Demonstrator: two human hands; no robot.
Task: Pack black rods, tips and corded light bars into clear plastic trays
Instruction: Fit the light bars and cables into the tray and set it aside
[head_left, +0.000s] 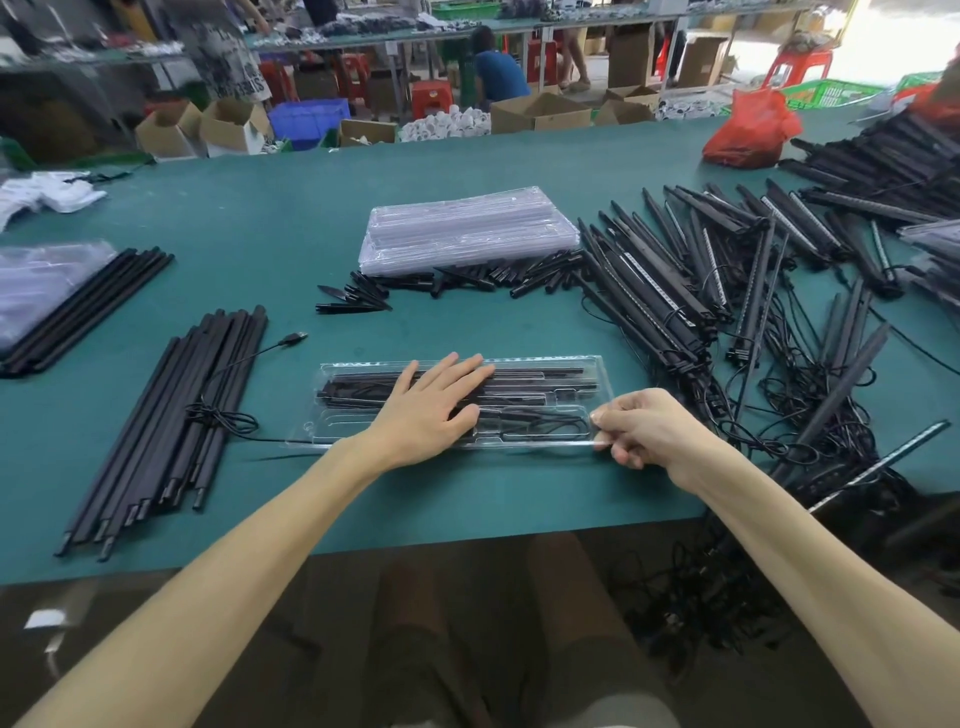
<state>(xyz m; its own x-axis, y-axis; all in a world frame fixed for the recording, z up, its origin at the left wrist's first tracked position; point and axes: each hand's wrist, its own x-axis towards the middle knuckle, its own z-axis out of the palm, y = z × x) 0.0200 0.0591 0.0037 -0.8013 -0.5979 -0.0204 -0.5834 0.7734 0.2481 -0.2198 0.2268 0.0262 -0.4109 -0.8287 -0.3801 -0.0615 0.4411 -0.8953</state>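
Note:
A clear plastic tray (550, 364) lies in front of me on the green table, holding black rods, a light bar and a coiled cord. My left hand (431, 400) lies flat on its contents with straight fingers. My right hand (644, 431) pinches the tray's near right corner. Black rods (171, 426) lie bundled to the left. Small black tips (358, 299) and short connectors (524, 275) are scattered behind the tray. Corded light bars (675, 291) are heaped to the right. A stack of empty clear trays (467, 228) sits in the middle.
More rods (88, 306) and bagged trays (36, 286) sit at far left. A USB plug (293, 339) on a cord trails left of the tray. A red bag (748, 130) is at back right. Cords hang over the table's near right edge (727, 571).

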